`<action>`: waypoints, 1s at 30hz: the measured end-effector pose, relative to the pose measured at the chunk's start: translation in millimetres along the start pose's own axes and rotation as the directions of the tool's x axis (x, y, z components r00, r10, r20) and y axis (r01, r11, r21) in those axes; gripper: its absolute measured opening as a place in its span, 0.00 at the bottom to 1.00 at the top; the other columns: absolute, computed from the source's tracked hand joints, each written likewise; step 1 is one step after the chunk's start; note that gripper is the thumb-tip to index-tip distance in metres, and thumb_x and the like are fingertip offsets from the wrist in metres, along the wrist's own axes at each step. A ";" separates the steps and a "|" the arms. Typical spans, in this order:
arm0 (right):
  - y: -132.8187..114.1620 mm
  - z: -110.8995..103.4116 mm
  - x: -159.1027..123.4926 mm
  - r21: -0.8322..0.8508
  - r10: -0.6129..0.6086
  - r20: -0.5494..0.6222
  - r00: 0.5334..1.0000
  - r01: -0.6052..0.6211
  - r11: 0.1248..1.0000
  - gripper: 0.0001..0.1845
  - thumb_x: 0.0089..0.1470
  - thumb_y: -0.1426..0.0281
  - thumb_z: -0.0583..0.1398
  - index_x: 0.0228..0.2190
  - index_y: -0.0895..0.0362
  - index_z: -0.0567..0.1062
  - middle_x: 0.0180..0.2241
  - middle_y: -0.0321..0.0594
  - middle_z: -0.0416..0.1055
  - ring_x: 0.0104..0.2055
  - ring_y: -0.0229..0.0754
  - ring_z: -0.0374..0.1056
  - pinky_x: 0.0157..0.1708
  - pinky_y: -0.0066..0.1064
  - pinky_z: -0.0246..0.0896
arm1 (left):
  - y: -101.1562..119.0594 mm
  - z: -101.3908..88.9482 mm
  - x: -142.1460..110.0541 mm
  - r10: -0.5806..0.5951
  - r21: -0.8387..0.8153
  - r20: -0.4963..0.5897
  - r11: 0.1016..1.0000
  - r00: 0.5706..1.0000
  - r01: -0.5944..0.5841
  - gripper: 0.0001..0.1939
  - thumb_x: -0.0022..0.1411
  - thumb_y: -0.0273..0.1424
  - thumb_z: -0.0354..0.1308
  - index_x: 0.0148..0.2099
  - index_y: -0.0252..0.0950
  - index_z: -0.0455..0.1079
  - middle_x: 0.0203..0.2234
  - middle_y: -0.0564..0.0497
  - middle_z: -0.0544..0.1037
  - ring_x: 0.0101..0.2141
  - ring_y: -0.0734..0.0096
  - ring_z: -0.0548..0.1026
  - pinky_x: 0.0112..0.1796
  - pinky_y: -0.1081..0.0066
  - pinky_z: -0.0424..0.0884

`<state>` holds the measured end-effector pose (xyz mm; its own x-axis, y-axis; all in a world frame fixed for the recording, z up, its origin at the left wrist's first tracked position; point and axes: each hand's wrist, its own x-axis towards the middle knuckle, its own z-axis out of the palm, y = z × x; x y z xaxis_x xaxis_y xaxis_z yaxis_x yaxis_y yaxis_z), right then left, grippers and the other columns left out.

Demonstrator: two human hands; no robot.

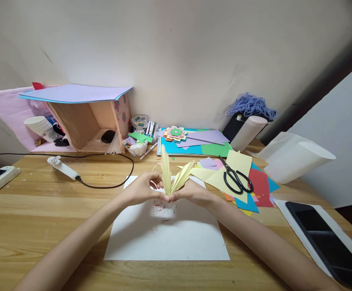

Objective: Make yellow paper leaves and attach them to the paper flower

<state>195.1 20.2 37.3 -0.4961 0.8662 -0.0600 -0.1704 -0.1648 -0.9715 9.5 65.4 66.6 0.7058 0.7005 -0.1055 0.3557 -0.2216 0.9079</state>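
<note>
Pleated yellow paper (168, 184), probably light and easily crushed, is being pinched by left grip (144, 188) and right grip (191, 191) at its base, likely its firmest part.

Pale-yellow pleated paper piece (166, 174), matt, ridged. Light-brown wooden tabletop (42, 214), smooth, faint sheen. Flat white paper sheet (179, 242), matt. Black loop-handled scissors (232, 173), plastic-looking. Flat black phone (324, 238), glassy, glossy. Tangled blue-violet yarn (251, 106), fibrous.
</note>
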 end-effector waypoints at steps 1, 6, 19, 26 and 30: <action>-1.6 0.1 -0.5 0.005 0.000 0.013 1.000 0.000 1.000 0.17 0.36 0.69 0.67 0.33 0.59 0.76 0.32 0.38 0.74 0.34 0.40 0.69 0.34 0.30 0.63 | 0.1 -1.2 0.5 -0.005 -0.047 0.045 0.999 0.999 0.007 0.19 0.41 0.36 0.67 0.37 0.34 0.73 0.30 0.50 0.74 0.31 0.68 0.70 0.34 0.71 0.65; -7.7 1.0 -3.2 0.038 0.046 0.087 0.995 -0.049 0.998 0.18 0.36 0.70 0.68 0.34 0.58 0.75 0.28 0.35 0.72 0.29 0.37 0.67 0.30 0.27 0.63 | 3.8 -1.7 -0.2 0.043 -0.307 0.207 0.951 0.977 0.023 0.21 0.48 0.39 0.63 0.44 0.35 0.72 0.39 0.45 0.76 0.41 0.62 0.72 0.43 0.66 0.66; 21.1 -4.2 -0.8 0.283 0.204 0.100 0.974 -0.224 0.932 0.12 0.41 0.66 0.67 0.30 0.60 0.78 0.28 0.37 0.72 0.29 0.31 0.66 0.30 0.24 0.59 | 6.5 3.1 -1.9 -0.030 -0.353 0.126 0.933 0.992 0.073 0.15 0.52 0.39 0.60 0.37 0.32 0.72 0.31 0.46 0.77 0.34 0.64 0.74 0.38 0.67 0.67; 19.4 1.0 -0.6 0.247 0.164 0.050 0.985 -0.171 0.954 0.14 0.37 0.65 0.69 0.28 0.59 0.75 0.24 0.34 0.69 0.26 0.32 0.63 0.29 0.26 0.57 | 6.5 9.2 -1.8 -0.059 -0.380 0.070 0.921 0.996 0.081 0.15 0.50 0.39 0.62 0.35 0.33 0.71 0.29 0.48 0.77 0.32 0.67 0.73 0.35 0.70 0.66; 20.9 8.6 -0.6 0.285 0.071 0.022 0.997 -0.075 0.956 0.19 0.35 0.68 0.69 0.33 0.55 0.72 0.24 0.30 0.65 0.25 0.32 0.61 0.26 0.25 0.56 | 10.0 15.1 -4.6 0.008 -0.407 0.105 0.913 0.994 0.035 0.17 0.54 0.40 0.59 0.42 0.33 0.71 0.33 0.46 0.77 0.32 0.67 0.74 0.35 0.69 0.67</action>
<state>184.6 12.3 18.9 -0.5259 0.8414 -0.1241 -0.3681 -0.3567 -0.8587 19.1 49.7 70.1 0.7690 0.6237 -0.1400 0.1003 0.0986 0.9901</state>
